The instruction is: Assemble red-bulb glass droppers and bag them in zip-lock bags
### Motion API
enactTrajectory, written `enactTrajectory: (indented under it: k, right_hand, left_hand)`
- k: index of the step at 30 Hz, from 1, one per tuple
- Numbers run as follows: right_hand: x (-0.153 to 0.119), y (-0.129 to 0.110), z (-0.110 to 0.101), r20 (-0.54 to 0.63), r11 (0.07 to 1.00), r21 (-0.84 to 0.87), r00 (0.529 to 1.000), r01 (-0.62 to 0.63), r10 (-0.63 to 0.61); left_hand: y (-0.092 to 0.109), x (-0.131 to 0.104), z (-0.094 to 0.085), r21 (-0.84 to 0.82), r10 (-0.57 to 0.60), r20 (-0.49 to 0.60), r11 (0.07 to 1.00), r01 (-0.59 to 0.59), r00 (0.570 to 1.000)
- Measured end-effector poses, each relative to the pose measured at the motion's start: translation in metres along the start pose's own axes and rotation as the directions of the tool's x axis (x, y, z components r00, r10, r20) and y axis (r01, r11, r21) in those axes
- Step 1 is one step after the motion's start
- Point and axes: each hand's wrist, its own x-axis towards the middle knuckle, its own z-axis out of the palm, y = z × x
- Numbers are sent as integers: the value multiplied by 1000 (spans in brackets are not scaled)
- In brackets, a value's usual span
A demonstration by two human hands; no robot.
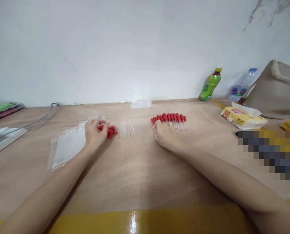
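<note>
My left hand (pixel 94 134) is curled closed at the pile of red rubber dropper bulbs (pixel 111 131), with a red bulb (pixel 100 127) showing between thumb and fingers. To the right of the pile, thin clear dropper tubes (pixel 130 128) lie side by side in a row. My right hand (pixel 164 134) is closed in a pinch, and a thin clear tube (pixel 150 122) sticks out from its fingertips. Droppers fitted with red bulbs (pixel 177 119) lie in a fanned row behind and right of that hand, which partly covers them.
Clear plastic bags (pixel 68 146) lie under and beside my left forearm. A small bag (pixel 141 104) lies by the wall. At right stand a green bottle (pixel 210 85), a water bottle (pixel 241 86), a tissue pack (pixel 243 119) and a grey bag (pixel 274 94). A cable (pixel 37 119) runs at left.
</note>
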Motion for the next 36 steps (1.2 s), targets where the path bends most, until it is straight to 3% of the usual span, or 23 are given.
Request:
enactTrajectory:
  k: [1, 2, 5, 8, 14, 17, 20, 22, 24, 27, 28, 31, 33, 36]
  right_hand:
    - [-9, 6, 1, -35, 999, -12, 998, 50, -50]
    - [-17, 12, 3, -68, 996, -14, 993, 92, -93]
    - [-32, 26, 10, -171, 981, 49, 970, 186, -176]
    - [-37, 30, 16, -233, 970, 124, 957, 208, -175]
    - [-34, 27, 17, -217, 962, 175, 961, 209, -169]
    - [-35, 28, 20, -243, 957, 196, 956, 214, -164]
    - [-35, 31, 24, -276, 945, 223, 945, 241, -175]
    - [-34, 31, 25, -267, 937, 234, 943, 261, -196]
    - [-34, 31, 25, -252, 931, 238, 943, 277, -217]
    - [-35, 31, 22, -234, 923, 240, 941, 300, -245]
    - [-35, 30, 21, -227, 922, 240, 941, 304, -251]
    - [-37, 29, 18, -211, 918, 252, 943, 307, -258]
    - [-38, 27, 16, -204, 910, 271, 943, 313, -264]
    - [-40, 21, 11, -192, 894, 282, 933, 349, -304]
  left_hand:
    - [-8, 8, -6, 99, -42, -12, 994, 43, 999]
    - [-16, 15, -13, 165, -100, 47, 982, 91, 994]
    - [-33, 30, -30, 283, -283, 237, 935, 212, 929]
    - [-36, 36, -40, 349, -366, 323, 903, 250, 873]
    - [-34, 33, -40, 314, -329, 403, 926, 209, 854]
    - [-31, 37, -47, 374, -347, 411, 907, 192, 843]
    - [-16, 42, -61, 445, -363, 392, 879, 171, 845]
    - [1, 40, -65, 364, -300, 420, 920, 144, 856]
    - [21, 30, -57, 118, -167, 483, 985, 125, 860]
    - [47, 0, -22, -270, -35, 529, 940, 207, 848]
    - [53, -11, -8, -332, -17, 535, 915, 228, 845]
    - [60, -40, 28, -464, 23, 638, 809, 360, 769]
    - [61, -51, 41, -506, 43, 662, 762, 404, 749]
    - [60, -56, 47, -549, 69, 672, 715, 433, 738]
